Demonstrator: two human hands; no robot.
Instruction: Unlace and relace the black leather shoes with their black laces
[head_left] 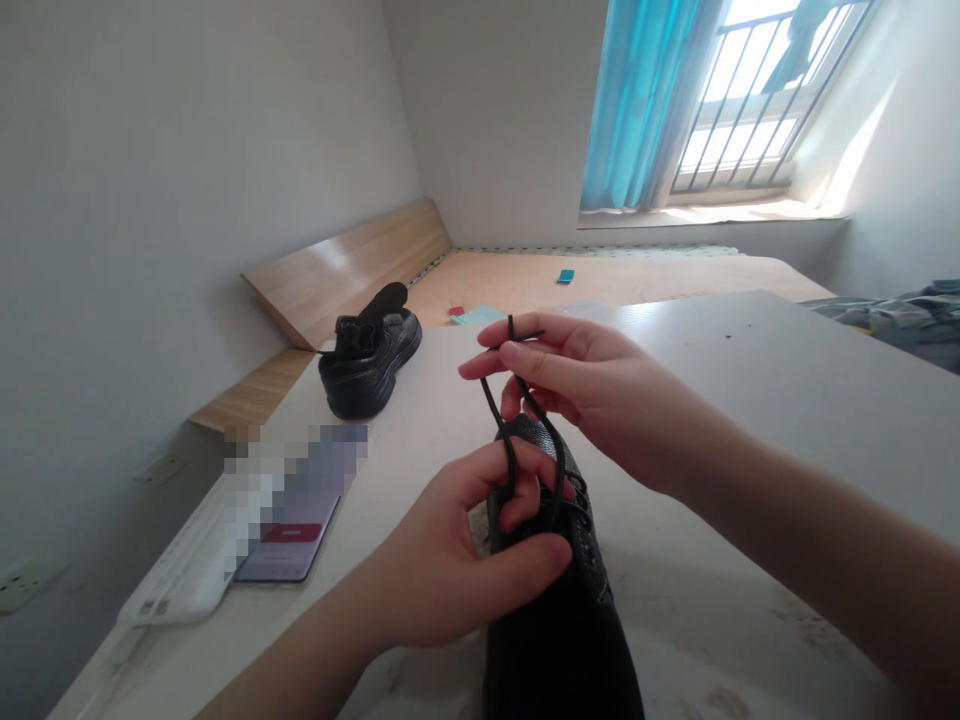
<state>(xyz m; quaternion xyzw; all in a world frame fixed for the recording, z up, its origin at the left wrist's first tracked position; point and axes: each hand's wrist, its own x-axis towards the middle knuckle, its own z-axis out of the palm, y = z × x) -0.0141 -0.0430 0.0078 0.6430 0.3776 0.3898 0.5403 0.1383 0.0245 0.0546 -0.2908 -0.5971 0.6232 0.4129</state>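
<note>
A black leather lace-up shoe (566, 630) lies in front of me on the white table, its toe pointing away. Two strands of its black shoelace (559, 445) rise from the eyelets. Above the toe, my right hand (577, 370) pinches the upper lengths of both strands between thumb and fingers, with the short ends sticking out. My left hand (480, 550) is lower, over the shoe's lacing. Its fingers are curled at the base of the strands, one strand passing across them, and the thumb rests on the shoe. Part of the lacing is hidden behind these fingers.
A second black shoe (367, 365) stands at the table's left edge, tongue raised. Nearer lie a phone (296, 540), partly pixelated, and a white power strip (180, 560). Behind are a wooden surface (510, 272), a small teal item (565, 276) and a blue curtain (637, 110).
</note>
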